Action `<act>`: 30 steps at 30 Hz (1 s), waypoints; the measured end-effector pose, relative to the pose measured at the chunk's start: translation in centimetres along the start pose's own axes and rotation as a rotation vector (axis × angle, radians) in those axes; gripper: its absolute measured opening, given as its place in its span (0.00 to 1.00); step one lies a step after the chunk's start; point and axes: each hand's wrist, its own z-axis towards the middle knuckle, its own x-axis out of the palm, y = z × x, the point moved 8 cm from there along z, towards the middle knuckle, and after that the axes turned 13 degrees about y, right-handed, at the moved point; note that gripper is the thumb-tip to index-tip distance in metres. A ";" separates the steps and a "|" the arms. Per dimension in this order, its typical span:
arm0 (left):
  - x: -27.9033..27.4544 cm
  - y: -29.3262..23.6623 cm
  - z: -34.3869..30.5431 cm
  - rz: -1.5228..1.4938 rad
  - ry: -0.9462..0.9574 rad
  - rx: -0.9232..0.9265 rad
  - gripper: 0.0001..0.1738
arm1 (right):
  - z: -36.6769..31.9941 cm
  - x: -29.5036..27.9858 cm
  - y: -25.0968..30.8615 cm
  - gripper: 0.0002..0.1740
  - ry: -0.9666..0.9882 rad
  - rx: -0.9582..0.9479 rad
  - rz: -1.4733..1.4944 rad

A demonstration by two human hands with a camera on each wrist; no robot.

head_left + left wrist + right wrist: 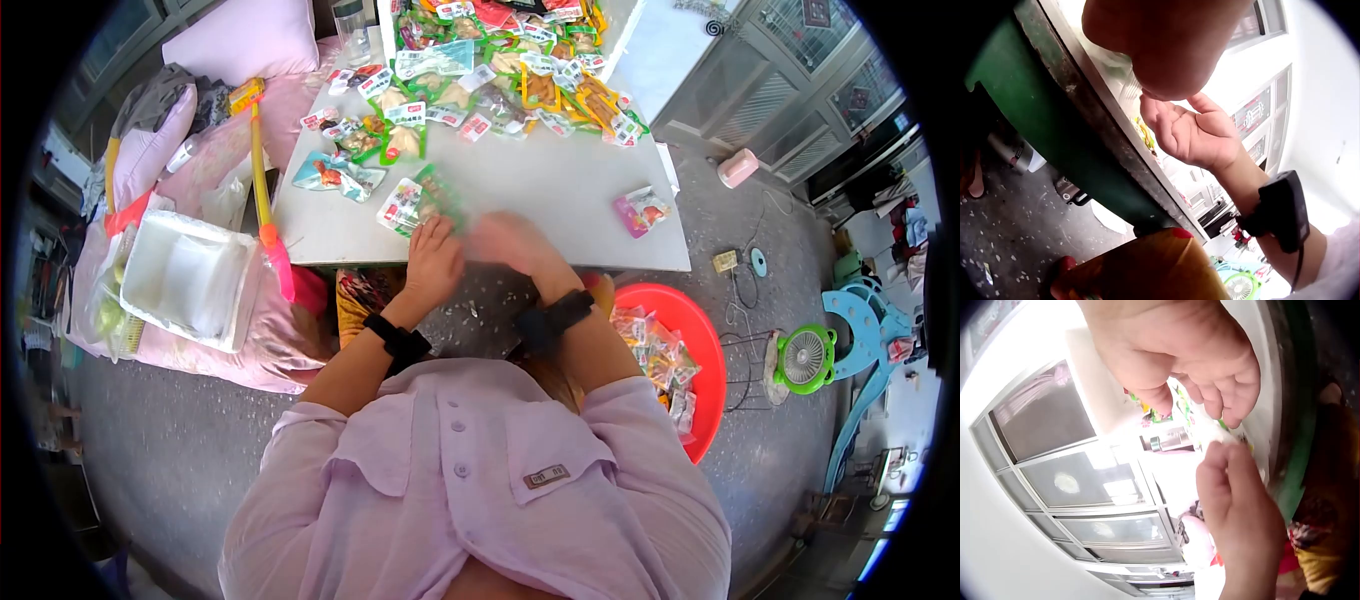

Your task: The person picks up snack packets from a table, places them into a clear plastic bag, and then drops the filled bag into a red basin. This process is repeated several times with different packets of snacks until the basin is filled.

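Packet [416, 201] is pinched by the left hand [435, 262], while the right hand [508, 243], fingers loosely bent, hovers at the packet's four o'clock.

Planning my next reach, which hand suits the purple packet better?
Probably the right hand: it is nearer the purple packet and looks empty, while the left hand holds a green-edged packet.

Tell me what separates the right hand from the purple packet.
Just bare tabletop lies between the blurred right hand and the purple packet, as the head view shows.
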 end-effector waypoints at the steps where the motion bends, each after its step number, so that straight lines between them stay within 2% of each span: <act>1: 0.1 0.0 0.1 -0.010 -0.013 0.000 0.07 | -0.5 -1.4 -0.4 0.14 -0.018 0.111 -0.039; 3: 0.2 0.3 0.5 -0.033 -0.040 -0.015 0.06 | -0.7 -5.3 -1.6 0.13 -0.090 -0.042 -0.128; 4: 0.4 0.3 0.8 -0.046 -0.050 -0.031 0.06 | -0.5 -7.6 -4.0 0.14 -0.143 -0.306 -0.173; 6: 0.7 0.4 1.1 -0.033 -0.055 -0.041 0.06 | -0.7 -11.6 -6.1 0.14 -0.244 -0.422 -0.026; 7: 0.8 0.4 1.1 -0.008 -0.050 -0.034 0.07 | -0.6 -13.3 -7.5 0.14 -0.294 -0.271 0.162; 9: 1.0 0.2 1.0 0.033 -0.045 -0.022 0.09 | -1.5 -15.9 -8.7 0.15 -0.391 -0.096 0.301; 13: 0.3 0.0 0.7 0.069 -0.047 -0.032 0.12 | -3.8 -20.4 -8.4 0.13 -0.630 -0.021 0.162; 15: 0.4 0.1 0.8 0.068 -0.033 -0.047 0.14 | -4.0 -24.5 -10.8 0.13 -0.698 0.080 0.035; 16: 0.6 0.2 0.8 0.069 -0.017 -0.054 0.15 | -3.3 -28.5 -14.6 0.13 -0.691 0.164 -0.067; 18: 0.7 0.1 0.8 0.085 0.004 -0.065 0.15 | -4.6 -31.6 -15.1 0.14 -0.812 0.287 -0.256; 19: 0.7 0.1 1.1 0.099 0.011 -0.066 0.15 | -6.7 -32.5 -12.0 0.15 -0.942 0.326 -0.342; 21: 0.6 -0.1 1.3 0.118 0.020 -0.065 0.15 | -8.5 -34.5 -10.6 0.18 -1.174 0.311 -0.415; 23: 0.6 0.0 1.4 0.125 0.034 -0.065 0.15 | -8.9 -37.8 -13.6 0.21 -1.369 0.206 -0.379; 24: 0.7 0.0 1.4 0.117 0.047 -0.069 0.15 | -8.5 -38.7 -14.2 0.31 -1.320 0.275 -0.354; 27: 0.9 0.1 1.6 0.094 0.074 -0.082 0.16 | -7.0 -37.8 -10.2 0.34 -1.093 0.337 -0.247; 29: 0.8 0.2 1.6 0.088 0.079 -0.090 0.15 | -5.7 -41.0 -12.4 0.36 -1.149 0.341 -0.449; 30: 0.9 0.3 1.6 0.084 0.084 -0.093 0.15 | -5.2 -41.3 -11.6 0.36 -1.160 0.367 -0.556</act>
